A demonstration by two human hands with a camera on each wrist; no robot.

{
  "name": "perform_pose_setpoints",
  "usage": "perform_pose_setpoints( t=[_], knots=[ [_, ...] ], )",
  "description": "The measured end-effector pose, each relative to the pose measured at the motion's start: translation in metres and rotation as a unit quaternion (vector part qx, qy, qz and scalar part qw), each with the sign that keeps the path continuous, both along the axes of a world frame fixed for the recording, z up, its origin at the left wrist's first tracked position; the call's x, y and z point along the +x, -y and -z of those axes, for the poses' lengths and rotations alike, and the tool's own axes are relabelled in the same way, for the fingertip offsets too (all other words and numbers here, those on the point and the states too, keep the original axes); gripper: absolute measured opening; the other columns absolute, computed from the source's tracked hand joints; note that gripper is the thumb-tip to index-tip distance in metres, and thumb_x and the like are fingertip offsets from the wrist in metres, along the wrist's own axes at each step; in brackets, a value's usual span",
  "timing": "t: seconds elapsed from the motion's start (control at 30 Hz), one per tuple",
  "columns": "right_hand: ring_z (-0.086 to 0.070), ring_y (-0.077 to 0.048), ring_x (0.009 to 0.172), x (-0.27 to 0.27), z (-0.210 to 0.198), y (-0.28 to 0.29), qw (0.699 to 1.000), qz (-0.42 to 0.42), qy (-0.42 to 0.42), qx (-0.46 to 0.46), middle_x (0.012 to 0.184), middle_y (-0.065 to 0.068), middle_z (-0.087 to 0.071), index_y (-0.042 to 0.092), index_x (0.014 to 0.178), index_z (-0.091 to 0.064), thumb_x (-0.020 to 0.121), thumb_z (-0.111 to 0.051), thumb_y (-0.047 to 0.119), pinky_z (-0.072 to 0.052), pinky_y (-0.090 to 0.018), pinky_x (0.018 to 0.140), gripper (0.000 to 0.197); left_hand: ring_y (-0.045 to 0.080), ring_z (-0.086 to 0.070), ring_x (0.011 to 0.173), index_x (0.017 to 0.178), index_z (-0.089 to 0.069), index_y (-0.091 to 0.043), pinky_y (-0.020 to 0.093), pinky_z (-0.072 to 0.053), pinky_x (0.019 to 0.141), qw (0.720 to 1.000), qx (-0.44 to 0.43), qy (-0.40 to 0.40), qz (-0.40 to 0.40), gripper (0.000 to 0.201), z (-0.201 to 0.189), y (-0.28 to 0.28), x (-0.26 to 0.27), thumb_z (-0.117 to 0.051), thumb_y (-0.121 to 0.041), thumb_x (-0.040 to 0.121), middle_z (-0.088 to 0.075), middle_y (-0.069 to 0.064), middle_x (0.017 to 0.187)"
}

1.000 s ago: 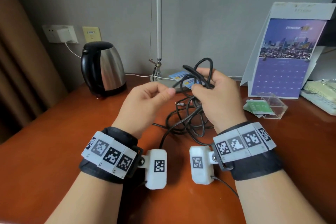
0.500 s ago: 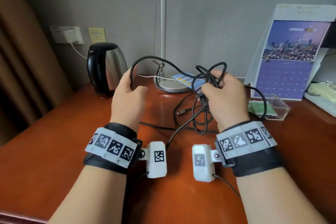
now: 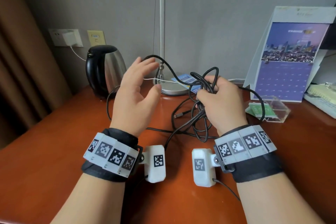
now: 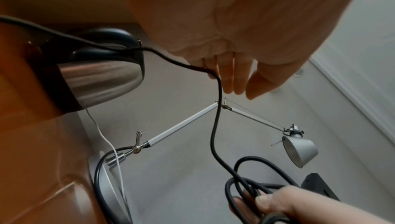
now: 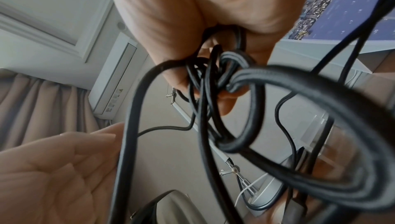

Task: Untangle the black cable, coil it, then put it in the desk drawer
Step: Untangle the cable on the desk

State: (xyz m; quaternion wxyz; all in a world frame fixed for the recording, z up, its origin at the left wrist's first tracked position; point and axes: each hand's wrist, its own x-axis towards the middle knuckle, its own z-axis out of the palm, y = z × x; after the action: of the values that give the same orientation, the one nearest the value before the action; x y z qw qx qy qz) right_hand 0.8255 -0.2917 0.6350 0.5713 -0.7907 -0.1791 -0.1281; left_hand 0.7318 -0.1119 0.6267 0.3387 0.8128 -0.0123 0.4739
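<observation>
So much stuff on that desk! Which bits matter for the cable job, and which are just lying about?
In the job:
black cable
right hand, gripping the tangled bunch
left hand, fingers straight, a strand over them

Lying about:
kettle
lamp base
calendar
clear plastic box

I'm looking at a glossy reddish-brown wooden table (image 3: 45, 151) standing against a plain grey wall (image 3: 209, 14). Brown pleated curtains (image 3: 16, 63) are hanging at the left, and a white wall-mounted air conditioner (image 5: 115, 78) is showing beside a white-framed ceiling panel.
</observation>
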Motion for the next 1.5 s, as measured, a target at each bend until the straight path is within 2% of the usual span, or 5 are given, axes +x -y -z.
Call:
perform_pose_setpoints(
  t=[0.23,0.57,0.97,1.23,1.5],
  knots=[
    [-0.06,-0.005,0.054,0.002,0.001,0.0,1.0,0.005,0.004,-0.001,0.073,0.009,-0.07,0.028,0.109,-0.07,0.083,-0.066,0.015,-0.045,-0.019,0.049,0.029,0.016,-0.004,0.16,0.146,-0.056,-0.024,0.051,-0.013,0.128,1.0,0.02,0.006,-0.017,0.052,0.001,0.001,0.002,-0.061,-0.017,0.095,-0.029,-0.009,0.167],
    [-0.065,-0.005,0.067,-0.001,0.0,-0.004,1.0,-0.008,0.02,-0.006,0.081,0.012,-0.072,0.031,0.113,-0.069,0.083,-0.066,0.017,-0.052,-0.024,0.061,0.033,0.002,-0.062,0.11,0.136,-0.066,-0.024,0.027,-0.048,0.101,0.991,-0.05,-0.07,0.104,0.04,0.006,0.019,0.012,-0.064,-0.013,0.097,-0.064,-0.018,0.133],
    [-0.068,-0.001,0.071,-0.002,0.003,-0.008,0.998,-0.049,0.022,0.024,0.084,0.016,-0.074,0.03,0.11,-0.073,0.082,-0.069,0.016,-0.056,-0.026,0.068,0.032,-0.009,-0.061,0.069,0.086,-0.073,-0.019,0.01,-0.042,0.066,0.988,-0.138,-0.062,0.003,0.008,0.013,0.014,0.02,-0.075,-0.019,0.093,-0.069,-0.017,0.074],
    [-0.06,-0.003,0.055,0.007,0.002,0.001,0.997,0.007,0.013,0.07,0.07,0.016,-0.068,0.038,0.1,-0.064,0.083,-0.069,0.011,-0.046,-0.018,0.051,0.032,0.005,-0.031,0.041,0.087,-0.059,-0.019,0.018,-0.02,0.037,0.758,-0.638,-0.035,0.133,0.021,0.017,-0.007,0.026,-0.057,0.001,0.094,-0.039,-0.007,0.064],
    [-0.068,-0.006,0.075,0.003,0.006,-0.006,0.999,-0.027,0.011,0.021,0.088,0.013,-0.073,0.031,0.114,-0.07,0.083,-0.067,0.015,-0.055,-0.028,0.069,0.035,0.013,-0.042,0.046,0.12,-0.069,-0.01,0.023,-0.032,0.043,0.887,-0.405,-0.108,0.193,0.027,0.011,0.017,0.018,-0.061,0.0,0.096,-0.075,0.006,0.105]
  ],
)
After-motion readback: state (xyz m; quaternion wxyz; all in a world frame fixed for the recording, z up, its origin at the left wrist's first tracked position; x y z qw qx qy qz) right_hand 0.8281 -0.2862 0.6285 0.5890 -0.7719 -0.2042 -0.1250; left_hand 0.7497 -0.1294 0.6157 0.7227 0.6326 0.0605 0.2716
